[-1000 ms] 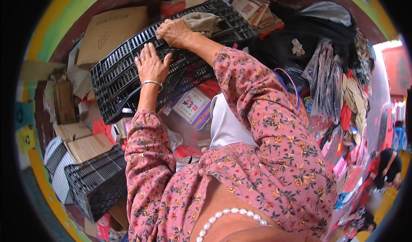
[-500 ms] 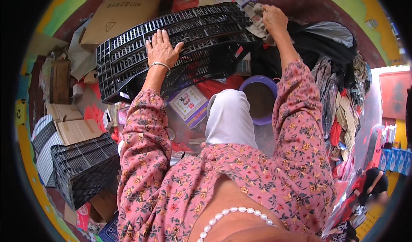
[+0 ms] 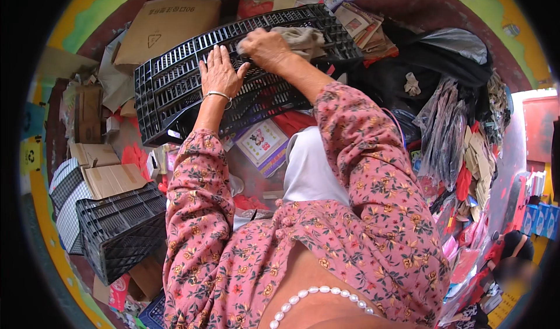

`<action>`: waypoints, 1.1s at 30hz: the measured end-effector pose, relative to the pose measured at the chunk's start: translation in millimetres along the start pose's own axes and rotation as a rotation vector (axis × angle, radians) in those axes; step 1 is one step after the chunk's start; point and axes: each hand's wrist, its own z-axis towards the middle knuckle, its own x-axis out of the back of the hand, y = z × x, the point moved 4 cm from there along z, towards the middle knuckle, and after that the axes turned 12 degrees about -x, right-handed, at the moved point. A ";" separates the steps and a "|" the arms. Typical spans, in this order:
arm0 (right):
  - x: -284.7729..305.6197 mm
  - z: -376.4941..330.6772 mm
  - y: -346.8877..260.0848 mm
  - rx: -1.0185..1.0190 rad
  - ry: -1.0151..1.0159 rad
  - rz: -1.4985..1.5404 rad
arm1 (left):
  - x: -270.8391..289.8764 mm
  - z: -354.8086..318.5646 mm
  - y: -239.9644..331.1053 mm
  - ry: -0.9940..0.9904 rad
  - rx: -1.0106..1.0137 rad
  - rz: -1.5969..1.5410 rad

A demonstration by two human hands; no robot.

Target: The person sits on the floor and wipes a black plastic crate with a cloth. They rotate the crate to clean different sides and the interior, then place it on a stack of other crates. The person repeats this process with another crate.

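A black slatted plastic crate lies tipped across my front, its slatted face toward me. My left hand rests flat on the slats with its fingers stretched out. Just right of it, my right hand grips a greyish-beige cloth and presses it on the crate. Part of the cloth trails to the right over the slats. Below the crate, a purple-edged box with a cartoon picture lies on the floor.
A big brown cardboard box stands behind the crate. To the left, a second black crate sits by a folded carton. Black sheeting and clear plastic bags heap up on the right. Far lower right, another person is partly visible.
My right hand has swept the cloth leftward from the crate's right end to near my left hand. Papers behind that end now show. The left hand stays in place.
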 end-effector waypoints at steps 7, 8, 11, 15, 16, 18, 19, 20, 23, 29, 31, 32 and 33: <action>34.9 -5.4 120.2 -0.470 -0.387 -0.079 | 5.1 -1.8 3.6 0.019 0.004 0.055; 51.3 -3.9 126.4 -0.486 -0.352 0.017 | 5.4 -5.2 -0.4 0.025 0.015 0.057; 59.2 6.7 139.2 -0.633 -0.100 0.099 | 5.6 -2.4 3.7 0.045 0.022 0.060; 21.8 35.5 59.8 -0.324 -0.064 0.290 | 4.5 0.1 4.7 0.127 0.012 0.001; 4.6 42.7 36.2 -0.202 -0.196 0.116 | -0.1 1.7 9.0 0.175 -0.003 -0.048; -19.5 41.1 -2.5 0.022 -0.146 0.107 | 9.7 -0.9 10.4 0.164 0.006 -0.032; -17.3 44.3 -5.5 0.019 -0.189 0.124 | 9.3 -3.7 6.0 0.188 0.008 -0.044; -14.2 48.1 -5.5 0.014 -0.231 0.143 | 8.6 -4.3 -1.5 0.211 0.007 -0.056; -20.5 44.0 31.6 -0.079 -0.314 -0.028 | 1.7 -2.3 2.5 0.131 0.020 -0.005; -3.3 16.4 154.8 -0.434 -0.319 -0.012 | 4.2 -3.2 6.1 0.108 -0.008 0.057; 27.0 -14.3 212.4 -0.728 -0.216 0.084 | 4.0 -3.3 10.7 0.094 -0.012 0.067; 50.2 -29.1 228.7 -0.831 -0.136 0.051 | 3.2 -3.1 11.8 0.087 -0.009 0.075; 60.4 -43.0 242.9 -0.844 -0.126 0.042 | 0.8 -1.0 10.4 0.090 -0.004 0.084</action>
